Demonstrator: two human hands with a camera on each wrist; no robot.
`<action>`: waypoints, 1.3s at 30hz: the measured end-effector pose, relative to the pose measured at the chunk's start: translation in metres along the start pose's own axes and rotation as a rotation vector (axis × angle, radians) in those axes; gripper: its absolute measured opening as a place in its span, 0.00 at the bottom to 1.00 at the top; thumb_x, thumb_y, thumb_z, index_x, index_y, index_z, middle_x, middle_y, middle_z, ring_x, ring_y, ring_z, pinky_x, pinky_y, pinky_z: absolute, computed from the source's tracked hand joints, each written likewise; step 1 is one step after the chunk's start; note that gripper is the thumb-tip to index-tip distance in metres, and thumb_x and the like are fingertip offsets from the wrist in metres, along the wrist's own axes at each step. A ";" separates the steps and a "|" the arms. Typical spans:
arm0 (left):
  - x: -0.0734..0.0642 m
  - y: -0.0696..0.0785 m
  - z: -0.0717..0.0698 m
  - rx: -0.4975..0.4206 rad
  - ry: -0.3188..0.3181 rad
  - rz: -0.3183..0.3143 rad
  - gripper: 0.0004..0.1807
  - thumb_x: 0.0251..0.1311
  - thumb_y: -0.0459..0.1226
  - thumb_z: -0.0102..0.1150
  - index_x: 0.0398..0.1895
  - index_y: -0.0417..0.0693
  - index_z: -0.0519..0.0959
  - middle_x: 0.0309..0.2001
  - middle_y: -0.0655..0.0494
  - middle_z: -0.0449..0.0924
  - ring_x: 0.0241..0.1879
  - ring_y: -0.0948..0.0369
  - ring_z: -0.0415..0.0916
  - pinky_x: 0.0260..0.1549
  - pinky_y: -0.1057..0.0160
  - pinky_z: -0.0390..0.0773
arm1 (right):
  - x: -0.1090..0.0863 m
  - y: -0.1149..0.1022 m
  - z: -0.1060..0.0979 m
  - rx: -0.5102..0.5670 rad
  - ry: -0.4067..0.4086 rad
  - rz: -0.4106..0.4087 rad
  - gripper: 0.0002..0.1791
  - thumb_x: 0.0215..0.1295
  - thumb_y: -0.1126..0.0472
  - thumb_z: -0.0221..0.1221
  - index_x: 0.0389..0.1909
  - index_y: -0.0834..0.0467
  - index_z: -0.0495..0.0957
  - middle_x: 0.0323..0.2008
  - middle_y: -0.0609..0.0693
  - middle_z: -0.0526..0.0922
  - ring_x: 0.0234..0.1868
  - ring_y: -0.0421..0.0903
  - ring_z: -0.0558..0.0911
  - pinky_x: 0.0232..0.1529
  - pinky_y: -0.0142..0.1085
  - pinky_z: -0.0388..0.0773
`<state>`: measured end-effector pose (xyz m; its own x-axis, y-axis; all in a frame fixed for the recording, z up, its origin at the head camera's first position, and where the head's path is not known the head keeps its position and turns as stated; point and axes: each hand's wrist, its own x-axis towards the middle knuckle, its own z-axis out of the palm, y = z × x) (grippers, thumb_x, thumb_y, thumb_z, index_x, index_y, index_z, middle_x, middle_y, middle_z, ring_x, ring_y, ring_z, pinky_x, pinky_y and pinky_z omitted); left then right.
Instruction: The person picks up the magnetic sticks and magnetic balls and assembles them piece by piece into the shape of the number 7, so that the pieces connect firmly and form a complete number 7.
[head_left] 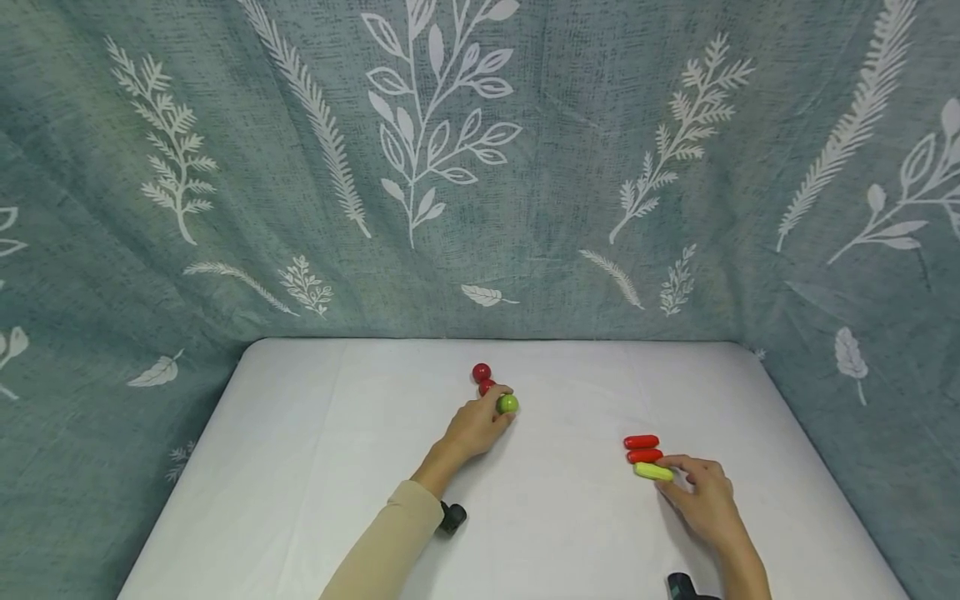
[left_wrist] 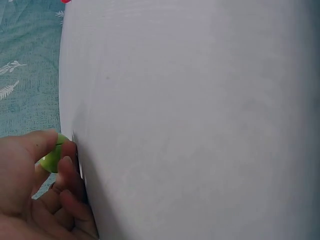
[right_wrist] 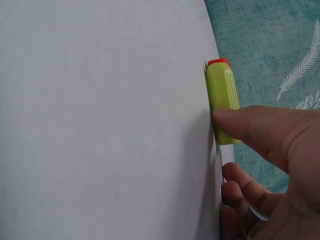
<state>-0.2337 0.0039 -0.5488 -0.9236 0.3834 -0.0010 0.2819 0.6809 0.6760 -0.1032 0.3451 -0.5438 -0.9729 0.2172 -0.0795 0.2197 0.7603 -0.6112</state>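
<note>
My left hand [head_left: 474, 427] pinches a small glossy green ball [head_left: 508, 403] between thumb and fingers over the white table. Two dark red balls [head_left: 482, 372] lie just beyond it, the nearer one partly hidden by the fingers. In the left wrist view the green ball [left_wrist: 51, 161] shows between thumb and fingertips. On the right, my right hand [head_left: 703, 498] pinches one end of a short yellow-green ribbed stick [head_left: 654, 472]. Two red sticks [head_left: 641, 442] of similar size lie side by side right behind it. The right wrist view shows my thumb on the yellow-green stick [right_wrist: 223, 92].
The white table [head_left: 360, 417] has rounded far corners and meets a green leaf-patterned cloth [head_left: 555, 200] at the back and sides. A black wrist device [head_left: 453, 517] sits at the left wrist, another [head_left: 681, 586] at the right.
</note>
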 end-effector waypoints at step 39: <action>-0.069 0.002 -0.034 0.039 0.025 0.049 0.20 0.67 0.45 0.63 0.60 0.55 0.75 0.27 0.66 0.73 0.27 0.67 0.71 0.27 0.63 0.71 | -0.015 -0.063 0.025 0.098 0.007 -0.248 0.15 0.58 0.67 0.70 0.46 0.54 0.84 0.49 0.56 0.78 0.45 0.52 0.75 0.43 0.44 0.73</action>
<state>-0.1784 -0.0424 -0.5220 -0.9144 0.4018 0.0499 0.3366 0.6859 0.6452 -0.1041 0.2786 -0.5236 -0.9955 0.0360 0.0880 -0.0342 0.7278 -0.6849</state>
